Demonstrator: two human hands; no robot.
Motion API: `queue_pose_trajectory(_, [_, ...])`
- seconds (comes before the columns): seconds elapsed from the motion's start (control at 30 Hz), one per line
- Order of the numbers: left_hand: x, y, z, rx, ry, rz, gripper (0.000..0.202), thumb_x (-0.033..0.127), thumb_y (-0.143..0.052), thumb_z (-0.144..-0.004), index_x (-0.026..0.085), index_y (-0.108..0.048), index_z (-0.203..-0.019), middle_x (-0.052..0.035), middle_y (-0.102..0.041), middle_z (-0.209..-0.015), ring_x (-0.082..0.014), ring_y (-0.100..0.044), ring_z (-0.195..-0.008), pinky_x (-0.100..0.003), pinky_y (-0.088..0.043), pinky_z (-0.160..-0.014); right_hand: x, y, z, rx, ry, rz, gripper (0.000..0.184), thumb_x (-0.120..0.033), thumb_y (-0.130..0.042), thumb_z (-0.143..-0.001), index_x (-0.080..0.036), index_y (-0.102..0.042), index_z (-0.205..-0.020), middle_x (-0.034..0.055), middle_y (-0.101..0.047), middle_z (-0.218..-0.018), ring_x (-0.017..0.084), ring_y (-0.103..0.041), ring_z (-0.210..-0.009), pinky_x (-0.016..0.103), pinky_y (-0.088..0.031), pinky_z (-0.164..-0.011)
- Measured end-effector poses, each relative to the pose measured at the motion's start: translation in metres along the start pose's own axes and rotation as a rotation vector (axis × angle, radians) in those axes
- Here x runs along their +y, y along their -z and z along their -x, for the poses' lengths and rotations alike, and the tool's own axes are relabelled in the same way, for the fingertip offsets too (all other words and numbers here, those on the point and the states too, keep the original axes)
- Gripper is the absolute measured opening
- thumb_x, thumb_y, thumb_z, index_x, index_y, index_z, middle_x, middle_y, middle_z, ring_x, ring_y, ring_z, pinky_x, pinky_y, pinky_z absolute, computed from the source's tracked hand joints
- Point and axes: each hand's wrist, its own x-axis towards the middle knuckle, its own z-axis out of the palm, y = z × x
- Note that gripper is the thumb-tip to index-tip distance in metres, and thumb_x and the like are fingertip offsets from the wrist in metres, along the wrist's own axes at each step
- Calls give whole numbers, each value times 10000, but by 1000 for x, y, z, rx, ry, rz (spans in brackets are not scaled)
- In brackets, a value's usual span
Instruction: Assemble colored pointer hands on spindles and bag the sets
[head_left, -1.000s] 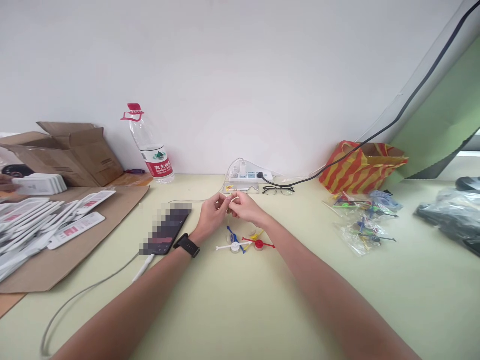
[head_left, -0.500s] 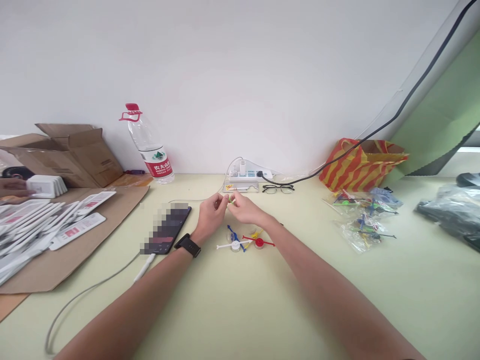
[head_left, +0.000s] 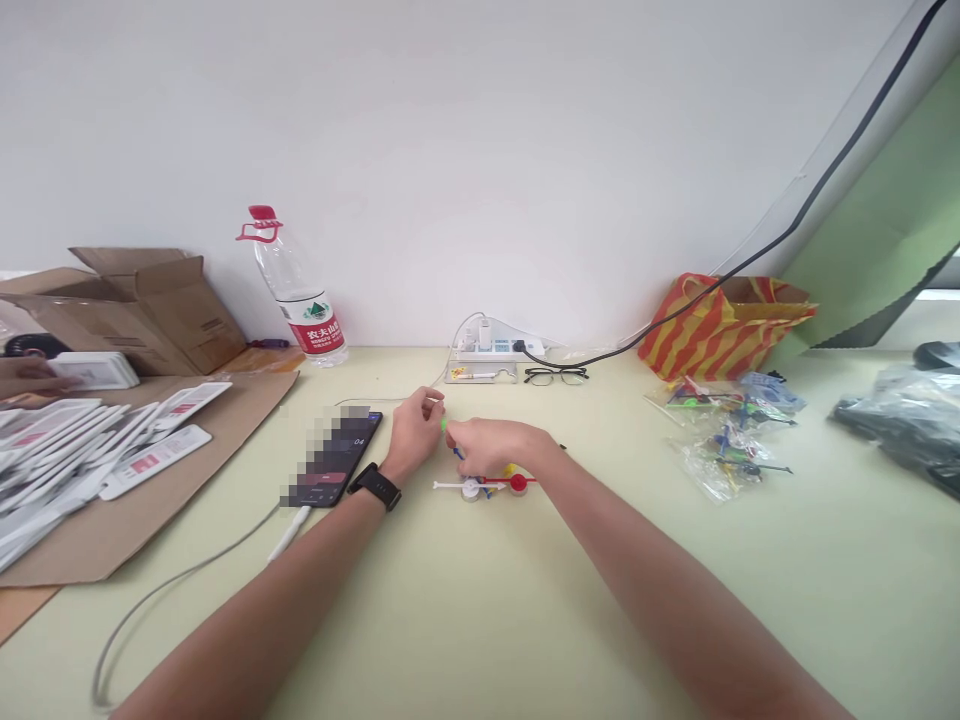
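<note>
Sideways white arrow (head_left: 470, 489), green piece (head_left: 444, 425) beyond

Right hand (head_left: 487, 445): lower than a moment ago, now hiding much of the blue piece (head_left: 458, 453) and yellow piece (head_left: 510, 469) from you.
Left hand (head_left: 416, 425): shifted slightly left.
Green piece (head_left: 444, 425): lower too, between your hands.
Co-worker's hand (head_left: 34, 378): further into view.

Open tabletop (head_left: 619, 450) rightward, phone (head_left: 363, 446) left of hands (head_left: 414, 428)
</note>
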Motion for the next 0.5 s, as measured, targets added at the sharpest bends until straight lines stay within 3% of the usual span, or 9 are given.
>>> queue_pose_trajectory(0.2, [-7, 2, -4, 57, -3, -6, 133, 239, -568, -860, 197, -654, -954, -28, -702, -747, -200, -656, -660, -299, -485, -632, 16, 17, 3, 125, 53, -90, 460, -244, -680, -797, -249, -530, -1232, 24, -701, -994, 202, -642, -817, 277, -430, -591])
queue_pose_trajectory(0.37, [18, 4, -1, 188, -83, 89, 256, 394, -499, -995, 198, -650, -1063, -72, -731, -963, -208, -683, -885, -304, -505, -746, 27, 26, 2, 479, 110, -242, 576, -237, -641, -823, -210, -432, -1359, -16, -640, -837, 194, -618, -760, 284, -440, -630])
queue_pose_trajectory(0.4, [26, 6, 0, 140, -109, 156, 301, 451, -511, -1000, 193, -659, -1047, -66, -729, -924, -201, -678, -845, -298, -507, -727, 26, 26, 0, 551, 123, -247, 593, -230, -633, -825, -211, -417, -1377, -27, -617, -808, 191, -608, -745, 284, -437, -637])
queue_pose_trajectory(0.5, [50, 15, -1, -268, -136, 297, 411, 567, -581, -963, 183, -718, -1017, -64, -739, -884, -181, -652, -724, -283, -496, -630, 20, 21, -3, 664, 220, -278, 639, -203, -608, -831, -230, -375, -1425, -33, -597, -804, 186, -599, -745, 285, -437, -662])
